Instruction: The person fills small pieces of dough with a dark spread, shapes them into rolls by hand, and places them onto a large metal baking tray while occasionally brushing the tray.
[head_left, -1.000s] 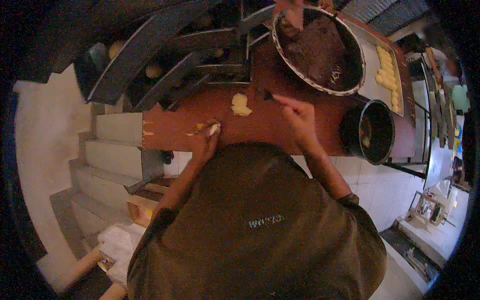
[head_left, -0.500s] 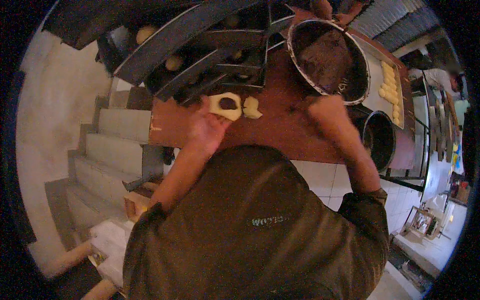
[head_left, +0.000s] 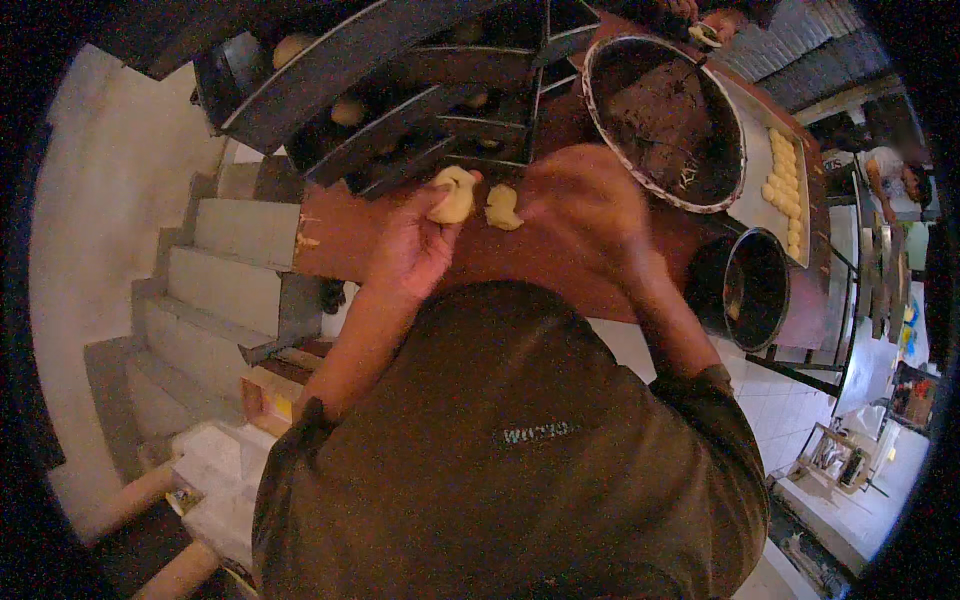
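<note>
Dough (head_left: 456,200), a pale rounded piece, rests up in the curled fingers of the left hand (head_left: 415,245), above the red-brown counter (head_left: 515,258); it looks light, soft and easily dented, so it would be best cradled from below, with only light fingertip pressure at its edges. The hands are apart; the right hand (head_left: 588,200) is blurred, its fingers near a second piece (head_left: 502,208) lying on the counter, and I cannot tell whether they touch or grip anything.
</note>
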